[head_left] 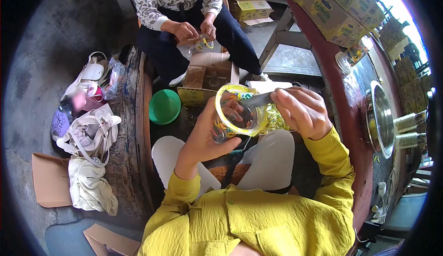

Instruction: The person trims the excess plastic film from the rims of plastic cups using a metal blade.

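Note:
My left hand [203, 138] is wrapped around a clear plastic cup [244, 117] with a yellow rim and coloured print, its mouth tilted up toward me. In my right hand [302, 110] is a flat grey blade [259, 100] that looks like a knife, pinched between thumb and fingers. Its far end lies at the cup's rim; whether it touches the plastic I cannot tell. Just beyond the cup is a heap of thin yellow shreds [276, 120], partly hidden by my hands and the cup.
Opposite me, a person's hands [196, 33] hold a clear container with a yellow strip. Between us stand a cardboard box [196, 97] and a green bowl [164, 107]. Bags [94, 126] lie left. The right-hand table holds a metal basin [373, 122], stacked cups [410, 139] and cartons [325, 13].

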`<action>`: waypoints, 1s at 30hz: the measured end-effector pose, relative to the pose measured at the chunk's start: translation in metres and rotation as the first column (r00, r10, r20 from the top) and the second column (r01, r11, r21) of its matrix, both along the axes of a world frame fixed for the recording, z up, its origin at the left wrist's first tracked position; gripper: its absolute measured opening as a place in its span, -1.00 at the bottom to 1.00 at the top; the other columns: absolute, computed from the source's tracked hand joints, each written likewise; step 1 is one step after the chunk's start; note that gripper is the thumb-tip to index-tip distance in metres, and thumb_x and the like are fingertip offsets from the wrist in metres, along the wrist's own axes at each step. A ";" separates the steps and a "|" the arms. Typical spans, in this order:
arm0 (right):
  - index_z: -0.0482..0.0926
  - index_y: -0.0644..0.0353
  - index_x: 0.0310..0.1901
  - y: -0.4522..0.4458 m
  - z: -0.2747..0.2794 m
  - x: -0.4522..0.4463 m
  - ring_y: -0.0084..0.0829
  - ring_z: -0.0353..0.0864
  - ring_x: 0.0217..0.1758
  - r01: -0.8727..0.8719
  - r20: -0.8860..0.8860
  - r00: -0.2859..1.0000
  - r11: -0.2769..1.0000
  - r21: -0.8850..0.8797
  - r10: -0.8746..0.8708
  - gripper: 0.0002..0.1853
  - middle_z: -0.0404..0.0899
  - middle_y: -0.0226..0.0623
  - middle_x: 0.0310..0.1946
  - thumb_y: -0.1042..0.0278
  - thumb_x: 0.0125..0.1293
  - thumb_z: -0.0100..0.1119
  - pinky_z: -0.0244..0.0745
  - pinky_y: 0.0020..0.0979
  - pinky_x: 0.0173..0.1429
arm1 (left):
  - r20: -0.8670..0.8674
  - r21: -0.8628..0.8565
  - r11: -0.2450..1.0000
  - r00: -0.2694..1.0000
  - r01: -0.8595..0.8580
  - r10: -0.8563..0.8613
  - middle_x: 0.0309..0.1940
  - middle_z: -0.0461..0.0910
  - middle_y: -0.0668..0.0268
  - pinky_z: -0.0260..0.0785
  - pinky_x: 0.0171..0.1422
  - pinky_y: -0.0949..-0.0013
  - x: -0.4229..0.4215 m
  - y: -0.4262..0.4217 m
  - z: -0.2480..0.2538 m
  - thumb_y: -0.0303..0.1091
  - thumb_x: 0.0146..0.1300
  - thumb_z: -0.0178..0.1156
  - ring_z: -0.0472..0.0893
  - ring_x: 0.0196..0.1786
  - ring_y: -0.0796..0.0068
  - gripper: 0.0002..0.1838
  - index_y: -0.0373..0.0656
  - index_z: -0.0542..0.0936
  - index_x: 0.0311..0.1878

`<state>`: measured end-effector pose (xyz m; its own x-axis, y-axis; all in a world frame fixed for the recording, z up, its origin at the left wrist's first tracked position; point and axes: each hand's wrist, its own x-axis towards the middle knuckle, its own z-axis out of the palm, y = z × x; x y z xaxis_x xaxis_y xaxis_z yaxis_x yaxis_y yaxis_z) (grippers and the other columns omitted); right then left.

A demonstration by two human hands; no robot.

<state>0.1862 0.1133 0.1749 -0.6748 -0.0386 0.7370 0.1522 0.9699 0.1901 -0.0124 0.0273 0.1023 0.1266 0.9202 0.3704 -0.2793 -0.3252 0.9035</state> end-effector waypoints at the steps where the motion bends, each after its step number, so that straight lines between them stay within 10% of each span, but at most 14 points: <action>1: 0.37 0.44 -0.02 -0.001 0.000 -0.001 -0.37 0.58 -0.44 0.003 0.005 1.000 1.000 0.007 -0.003 -0.54 0.54 -0.24 -0.52 0.56 -0.05 0.11 0.51 -0.43 -0.35 | -0.065 0.055 0.997 0.997 -0.048 0.051 -0.09 0.39 0.23 0.27 0.06 0.47 0.000 0.002 0.001 -0.50 -0.13 0.28 0.43 -0.08 0.54 -0.25 -0.29 0.17 0.18; 15: 0.31 0.44 0.05 0.000 -0.012 -0.018 -0.37 0.59 -0.37 -0.012 0.021 1.000 0.999 0.037 0.011 -0.42 0.55 -0.25 -0.47 0.51 -0.12 0.10 0.50 -0.43 -0.30 | -0.258 0.094 0.985 0.952 -0.146 0.166 -0.27 0.49 0.31 0.35 -0.14 0.53 -0.004 0.000 0.001 -0.46 -0.17 0.37 0.49 -0.24 0.63 -0.29 -0.25 0.27 0.11; 30: 0.33 0.45 0.04 0.004 -0.020 -0.005 -0.35 0.60 -0.35 -0.056 0.024 0.998 0.998 0.039 0.056 -0.46 0.57 -0.21 -0.42 0.49 -0.07 0.09 0.53 -0.41 -0.23 | 0.024 -0.087 0.966 0.969 0.245 -0.244 -0.13 0.43 0.34 0.29 0.00 0.51 0.003 0.000 -0.011 -0.55 -0.08 0.30 0.42 -0.09 0.64 -0.27 -0.24 0.18 0.19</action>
